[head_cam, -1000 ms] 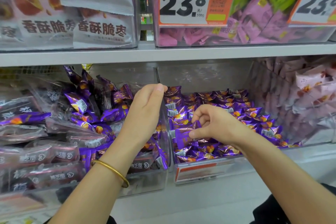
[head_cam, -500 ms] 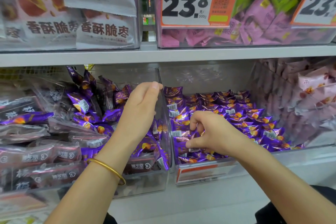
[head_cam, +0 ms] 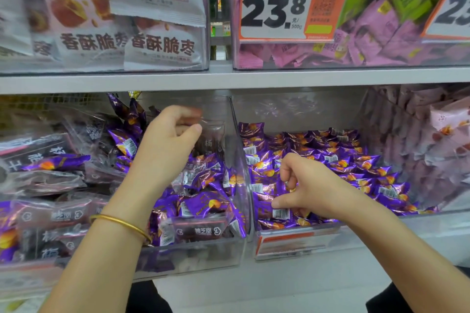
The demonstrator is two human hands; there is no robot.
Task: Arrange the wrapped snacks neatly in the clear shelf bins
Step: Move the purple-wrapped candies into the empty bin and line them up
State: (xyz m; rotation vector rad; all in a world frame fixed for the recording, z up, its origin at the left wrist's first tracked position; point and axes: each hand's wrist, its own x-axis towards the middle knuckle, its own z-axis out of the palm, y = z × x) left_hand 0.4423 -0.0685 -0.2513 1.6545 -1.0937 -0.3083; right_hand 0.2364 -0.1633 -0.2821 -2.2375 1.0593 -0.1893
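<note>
Two hands are working at the lower shelf. R hand (head_cam: 310, 190) is pinching a purple wrapped snack (head_cam: 281, 213) at the front of the right clear bin (head_cam: 292, 242), fingers clamped on it. L hand (head_cam: 167, 145) is hovering over the left clear bin (head_cam: 193, 254), fingers curled; can't tell if it's holding anything.

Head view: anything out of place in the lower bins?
Yes. The left bin is mixed: purple snacks lie jumbled among dark maroon packets, some standing on end at the back. One stray purple snack lies on dark packs at far left. The right bin holds only purple ones.
</note>
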